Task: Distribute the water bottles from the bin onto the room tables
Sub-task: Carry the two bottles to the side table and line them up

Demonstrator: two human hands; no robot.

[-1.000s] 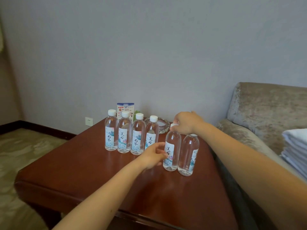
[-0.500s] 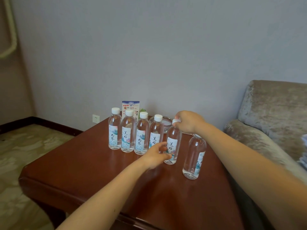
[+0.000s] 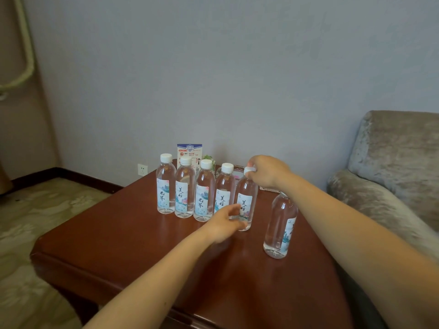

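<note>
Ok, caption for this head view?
Right hand pinches the cap of the fifth bottle in a row on the table; left hand near its base.

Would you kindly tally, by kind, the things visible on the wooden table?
Water bottles: 6
Printed card: 1
Glass dish: 1
Small green item, partly hidden: 1
Total: 9

I see my right hand (image 3: 268, 172) pinching the cap of the fifth water bottle (image 3: 245, 200) in the row on the wooden table (image 3: 118, 245). My left hand (image 3: 223, 224) curls round its base. A sixth water bottle (image 3: 280, 229) stands apart, rightward.
</note>
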